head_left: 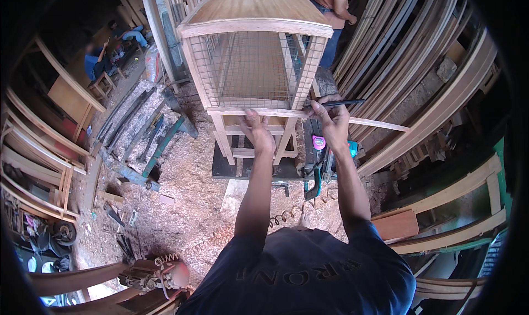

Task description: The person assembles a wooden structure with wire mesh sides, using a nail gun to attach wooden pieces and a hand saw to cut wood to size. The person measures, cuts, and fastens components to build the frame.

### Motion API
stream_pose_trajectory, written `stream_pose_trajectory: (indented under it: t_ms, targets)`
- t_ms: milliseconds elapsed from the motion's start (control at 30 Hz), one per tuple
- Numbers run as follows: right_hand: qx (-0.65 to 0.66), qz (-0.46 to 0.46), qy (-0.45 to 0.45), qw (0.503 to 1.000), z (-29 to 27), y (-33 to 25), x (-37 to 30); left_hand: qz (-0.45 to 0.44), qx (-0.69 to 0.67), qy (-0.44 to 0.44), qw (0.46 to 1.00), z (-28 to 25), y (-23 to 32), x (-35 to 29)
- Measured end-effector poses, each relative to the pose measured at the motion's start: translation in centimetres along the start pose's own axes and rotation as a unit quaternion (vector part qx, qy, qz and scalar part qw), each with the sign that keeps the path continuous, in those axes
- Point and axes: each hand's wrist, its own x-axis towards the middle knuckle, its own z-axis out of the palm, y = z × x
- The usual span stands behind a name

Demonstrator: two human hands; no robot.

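A wooden cage (254,25) on legs stands before me, its front faced with wire mesh (253,67). Along the mesh's lower edge lies a thin wooden strip (380,124), jutting well past the frame on the right. My left hand (256,134) is closed on the strip near its middle left, thumb over the front. Pinched at the cage's right corner, my right hand (333,125) grips the same strip. A dark pencil-like stick (352,102) pokes out from between that hand's fingers.
On the dark bench (220,169) under the cage lie a pink tape measure (319,142) and a teal-handled clamp (313,185). Long boards (397,50) lean at the right. A coiled hose (278,220) crosses shavings. A co-worker (333,12) stands behind the cage; others sit far left.
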Motion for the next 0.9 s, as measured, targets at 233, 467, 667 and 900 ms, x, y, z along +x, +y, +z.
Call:
stream_pose_trajectory:
  t_ms: [233,467,667,900]
  targets:
    - [-0.152,0.028,0.033,0.987,-0.1,0.5,-0.2,0.014,-0.002,-0.030,0.999,0.0,0.2,0.2]
    - [-0.107,0.017,0.031,0.994,-0.1,1.2,0.1,0.028,-0.026,-0.018,0.999,0.4,0.1,0.1]
    - [-0.134,-0.013,0.025,0.991,-0.3,1.1,0.2,0.039,-0.035,-0.026,0.998,0.5,0.3,-0.1]
    - [-0.143,-0.018,0.010,0.989,-0.4,0.8,0.3,0.035,-0.041,0.001,0.999,0.6,0.0,0.1]
